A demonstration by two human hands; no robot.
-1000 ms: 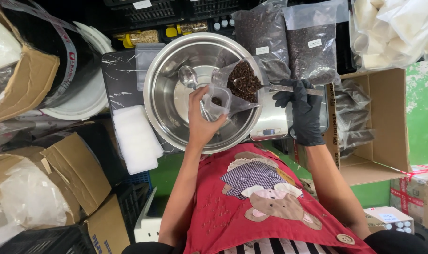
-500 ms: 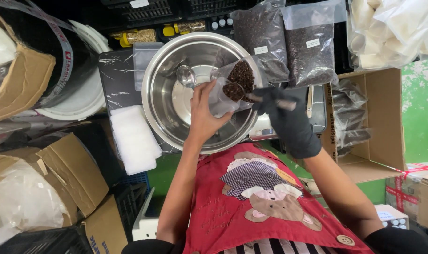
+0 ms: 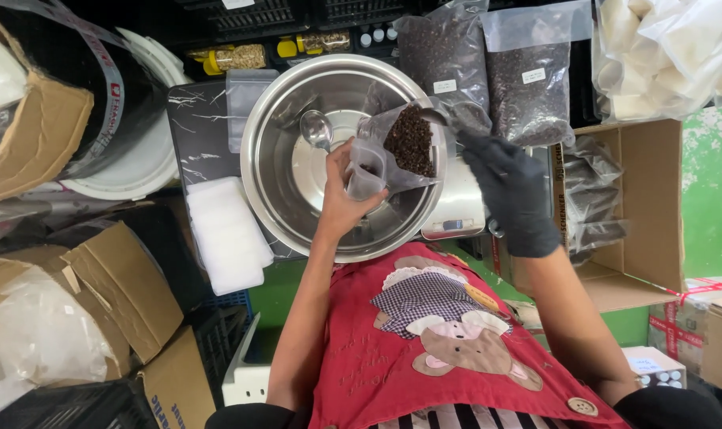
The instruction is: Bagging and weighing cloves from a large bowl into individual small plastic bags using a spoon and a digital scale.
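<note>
Since half a second ago the scoop (image 3: pixel 413 143) heaped with dark peppercorn-like grains has tipped further toward the small clear pouch (image 3: pixel 366 168), and the gloved right hand (image 3: pixel 513 191) has drawn back to the right of the steel bowl (image 3: pixel 275 171), where before it sat closer over the bowl's rim. The bare left hand (image 3: pixel 343 202) has stayed over the bowl's near half, holding the pouch in much the same spot.

The left hand's fingers are closed around the pouch, pinching it from below and the side so its mouth faces the scoop. The pouch sits above the bowl's inner right side, its mouth just beside the scoop's lip; whether they touch cannot be told. The right hand is wrapped tight on the scoop's handle, past the bowl's right rim and above the small white scale (image 3: pixel 456 210) that shows just beyond that rim.

A spoon (image 3: pixel 316 129) lies inside the bowl toward its far side. Two large bags of dark grains (image 3: pixel 488 75) stand beyond the bowl's far right edge, and a stack of white pouches (image 3: pixel 226 234) lies off its left rim
</note>
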